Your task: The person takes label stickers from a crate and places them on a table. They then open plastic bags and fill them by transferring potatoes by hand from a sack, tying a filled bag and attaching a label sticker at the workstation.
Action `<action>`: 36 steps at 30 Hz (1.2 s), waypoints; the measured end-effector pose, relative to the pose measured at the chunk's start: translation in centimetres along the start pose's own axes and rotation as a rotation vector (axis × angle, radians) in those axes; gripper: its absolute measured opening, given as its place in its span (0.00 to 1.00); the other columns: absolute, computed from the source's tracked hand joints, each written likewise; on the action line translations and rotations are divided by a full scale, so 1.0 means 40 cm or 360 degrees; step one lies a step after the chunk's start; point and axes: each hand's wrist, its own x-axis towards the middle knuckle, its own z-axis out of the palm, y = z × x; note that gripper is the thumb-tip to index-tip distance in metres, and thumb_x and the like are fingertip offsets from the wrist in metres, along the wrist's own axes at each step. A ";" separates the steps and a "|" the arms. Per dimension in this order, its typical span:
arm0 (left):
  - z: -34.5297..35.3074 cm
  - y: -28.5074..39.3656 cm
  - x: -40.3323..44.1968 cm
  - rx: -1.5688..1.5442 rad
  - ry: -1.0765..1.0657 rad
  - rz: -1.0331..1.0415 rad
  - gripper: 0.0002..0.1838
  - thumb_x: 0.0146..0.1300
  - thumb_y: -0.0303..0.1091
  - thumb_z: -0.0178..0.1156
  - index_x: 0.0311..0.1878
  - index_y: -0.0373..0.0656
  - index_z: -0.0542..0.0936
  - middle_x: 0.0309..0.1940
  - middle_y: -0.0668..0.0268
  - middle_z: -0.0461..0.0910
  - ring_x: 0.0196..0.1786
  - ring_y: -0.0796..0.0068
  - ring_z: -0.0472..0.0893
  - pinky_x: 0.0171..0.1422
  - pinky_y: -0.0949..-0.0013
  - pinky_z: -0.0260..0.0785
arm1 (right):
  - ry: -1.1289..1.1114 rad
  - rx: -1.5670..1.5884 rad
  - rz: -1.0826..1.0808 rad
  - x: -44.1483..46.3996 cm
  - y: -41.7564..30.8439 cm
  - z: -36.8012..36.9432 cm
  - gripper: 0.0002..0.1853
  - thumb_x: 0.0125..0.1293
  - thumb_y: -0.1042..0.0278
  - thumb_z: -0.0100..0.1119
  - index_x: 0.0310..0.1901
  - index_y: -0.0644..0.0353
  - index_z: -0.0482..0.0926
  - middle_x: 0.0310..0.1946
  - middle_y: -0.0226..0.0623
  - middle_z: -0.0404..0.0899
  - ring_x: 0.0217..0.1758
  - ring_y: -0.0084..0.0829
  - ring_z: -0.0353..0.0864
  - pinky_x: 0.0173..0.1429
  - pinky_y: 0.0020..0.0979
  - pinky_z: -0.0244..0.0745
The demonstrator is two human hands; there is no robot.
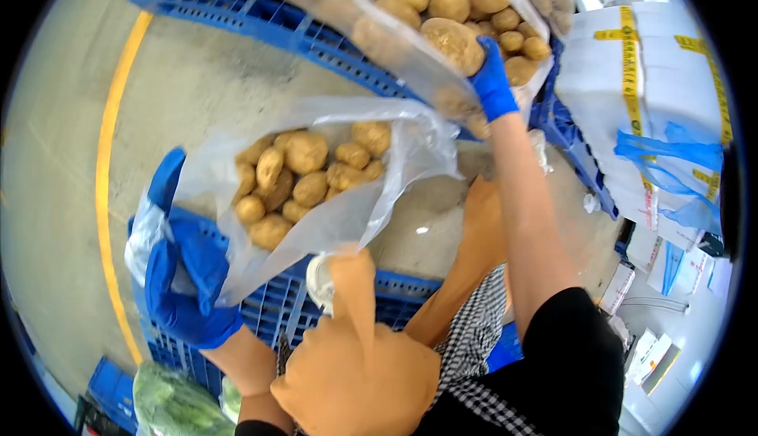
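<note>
My right hand [495,81], in a blue glove, grips a large potato [450,45] at the opening of a big clear plastic sack of potatoes at the top. Its fingers are partly hidden by the potato. My left hand [189,266], also blue-gloved, is at the lower left with fingers curled and thumb raised. Crumpled clear film lies in its grasp, beside the wall of an opened clear plastic bag [410,160]. Inside this bag rest several potatoes [306,152] of mixed sizes.
Blue pallets [316,45] stand under the sack and below the bag. White taped boxes [596,81] with a blue plastic bag [671,152] are on the right. Bagged green vegetables [178,404] lie at bottom left. A tan rounded shape [359,373] fills the lower middle.
</note>
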 end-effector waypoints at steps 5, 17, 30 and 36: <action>0.020 -0.009 0.010 -0.0404 -0.0306 -0.0169 0.28 0.60 0.31 0.45 0.60 0.23 0.56 0.15 0.64 0.66 0.09 0.84 0.55 0.14 0.81 0.47 | -0.0505 0.2542 0.0710 -0.019 -0.233 -0.057 0.32 0.60 0.51 0.55 0.63 0.58 0.61 0.60 0.42 0.65 0.57 0.36 0.71 0.56 0.43 0.72; 0.026 0.005 -0.011 -0.0410 -0.0089 -0.0152 0.12 0.60 0.32 0.46 0.37 0.29 0.69 0.16 0.61 0.67 0.11 0.80 0.59 0.15 0.78 0.47 | -0.0520 0.1132 0.0678 0.053 -0.388 0.090 0.17 0.64 0.59 0.50 0.44 0.65 0.77 0.36 0.39 0.81 0.38 0.27 0.81 0.44 0.26 0.74; 0.015 -0.002 0.006 -0.0247 0.0021 -0.0133 0.28 0.61 0.33 0.48 0.59 0.24 0.54 0.15 0.68 0.65 0.11 0.85 0.57 0.15 0.82 0.48 | -0.0099 -0.0856 0.0750 0.301 -0.111 0.336 0.33 0.54 0.48 0.59 0.52 0.70 0.69 0.48 0.51 0.75 0.49 0.44 0.75 0.51 0.35 0.70; -0.029 0.010 -0.007 -0.0533 -0.0231 -0.0168 0.19 0.59 0.31 0.47 0.50 0.27 0.66 0.22 0.60 0.70 0.13 0.80 0.62 0.17 0.79 0.53 | -0.0284 0.0503 0.0890 0.223 -0.055 0.191 0.38 0.52 0.44 0.60 0.58 0.66 0.65 0.50 0.44 0.72 0.55 0.35 0.70 0.60 0.35 0.67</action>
